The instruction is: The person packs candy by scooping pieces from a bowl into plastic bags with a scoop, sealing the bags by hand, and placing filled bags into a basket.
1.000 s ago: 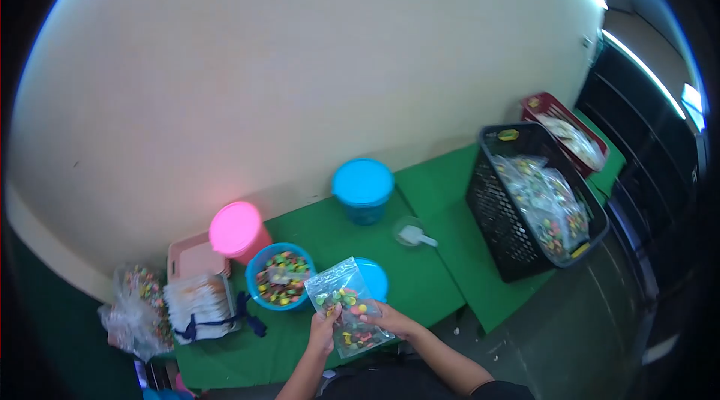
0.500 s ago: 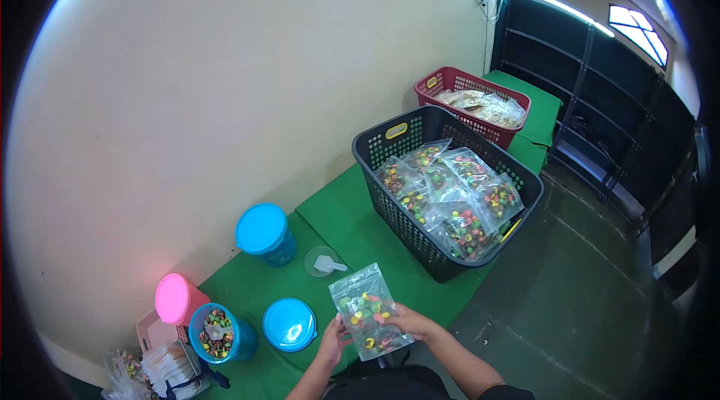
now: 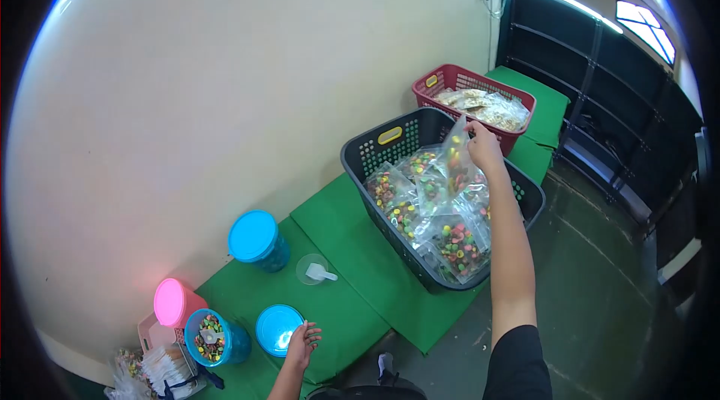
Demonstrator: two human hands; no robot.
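Note:
My right hand point(image 3: 484, 146) pinches the top of a clear zip bag point(image 3: 456, 160) of colourful candy pieces. That bag hangs upright over the black basket point(image 3: 390, 224), which holds several similar bags point(image 3: 459, 244) lying flat. Part of the basket is hidden behind my right forearm. My left hand point(image 3: 302, 341) is open, fingers apart and holding nothing, beside the round blue lid point(image 3: 279, 330) on the green cloth.
A red basket point(image 3: 517, 92) of filled bags stands behind. Left on the table are a lidded blue tub point(image 3: 259, 241), a scoop point(image 3: 321, 272) on a clear round lid, an uncovered blue tub point(image 3: 238, 343) of candy with a scoop, and a pink container point(image 3: 178, 302).
My right hand has carried the candy bag from in front of me up over the black basket. My left hand has let go of it and moved left toward the blue lid.

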